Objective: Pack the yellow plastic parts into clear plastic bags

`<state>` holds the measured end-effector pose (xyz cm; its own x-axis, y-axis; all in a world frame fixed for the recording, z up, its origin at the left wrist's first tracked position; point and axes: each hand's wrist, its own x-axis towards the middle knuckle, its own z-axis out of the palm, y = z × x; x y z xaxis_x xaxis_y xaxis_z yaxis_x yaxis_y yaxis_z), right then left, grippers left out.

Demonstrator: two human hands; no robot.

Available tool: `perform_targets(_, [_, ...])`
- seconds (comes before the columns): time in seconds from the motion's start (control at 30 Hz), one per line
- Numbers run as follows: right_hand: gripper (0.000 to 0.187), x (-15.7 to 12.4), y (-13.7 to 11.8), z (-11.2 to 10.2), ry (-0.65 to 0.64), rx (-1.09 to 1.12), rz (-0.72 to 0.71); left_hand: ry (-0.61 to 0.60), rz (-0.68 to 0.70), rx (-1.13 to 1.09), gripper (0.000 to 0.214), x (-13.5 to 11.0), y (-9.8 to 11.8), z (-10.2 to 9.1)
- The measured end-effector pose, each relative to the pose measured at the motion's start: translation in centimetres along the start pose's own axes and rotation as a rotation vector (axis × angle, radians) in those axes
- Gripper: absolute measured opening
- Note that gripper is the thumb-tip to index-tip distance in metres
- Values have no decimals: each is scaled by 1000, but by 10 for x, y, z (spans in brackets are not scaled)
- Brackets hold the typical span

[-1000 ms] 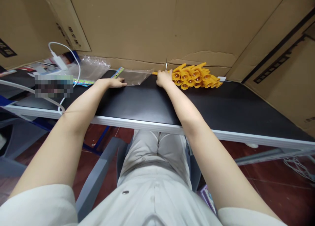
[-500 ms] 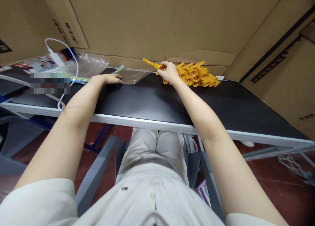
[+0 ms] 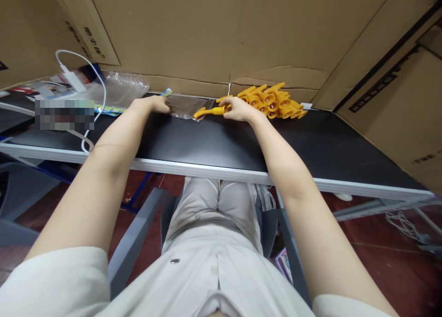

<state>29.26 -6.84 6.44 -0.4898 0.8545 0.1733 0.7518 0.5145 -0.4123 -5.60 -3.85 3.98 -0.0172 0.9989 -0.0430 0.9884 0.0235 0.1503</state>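
My right hand (image 3: 238, 109) grips a yellow plastic piece (image 3: 216, 111) with a hollow round end and a narrow stem. Its stem points left and its tip is over the right end of a clear plastic bag (image 3: 184, 106). That bag lies on the black tabletop with a colourful header strip (image 3: 166, 92) at its left end. My left hand (image 3: 159, 105) has its fingers closed at the bag's left end; the fingertips are partly hidden. Just right of my right hand is a pile of several similar yellow pieces (image 3: 272, 101), their round openings facing me.
More clear bags (image 3: 120, 89) with colourful strips lie at the left. A white cable (image 3: 104, 84) loops over the table's left part and front edge. Tall cardboard (image 3: 193, 36) walls the table (image 3: 345, 155) at the back and right. A silver rail (image 3: 200, 170) edges its front.
My right hand has drawn the yellow piece away from the pile and lowered it, so its stem has come down to the bag's right end. My left hand stays near the header strip.
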Motion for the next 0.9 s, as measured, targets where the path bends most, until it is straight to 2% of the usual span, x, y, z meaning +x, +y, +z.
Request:
perform_targets(0.03, [53, 1, 2, 0, -12, -28, 17, -27, -29, 41, 74, -4, 8, -2])
perform_targets(0.1, [49, 4, 6, 2, -37, -92, 40, 10, -7, 85, 81, -11, 27, -5])
perform_targets(0.23, [36, 11, 14, 8, -43, -157, 26, 122, 91, 73, 62, -18, 66, -4])
perform_targets(0.4, [24, 15, 21, 13, -29, -191, 27, 147, 185, 128, 44, -20, 104, 0])
perform_targets(0.5, [17, 14, 20, 14, -8, -203, 30, 102, 153, 185, 41, -19, 113, 3])
perform_targets(0.6, [12, 13, 17, 16, 5, -200, 32, 73, 156, 211, 39, -18, 114, 7])
perform_targets(0.77, [21, 12, 12, 20, 51, -122, 24, 181, 205, 165, 41, -20, 111, 8])
perform_targets(0.9, [29, 12, 3, 24, 110, -52, 12, 207, 242, 59, 41, -31, 121, 3])
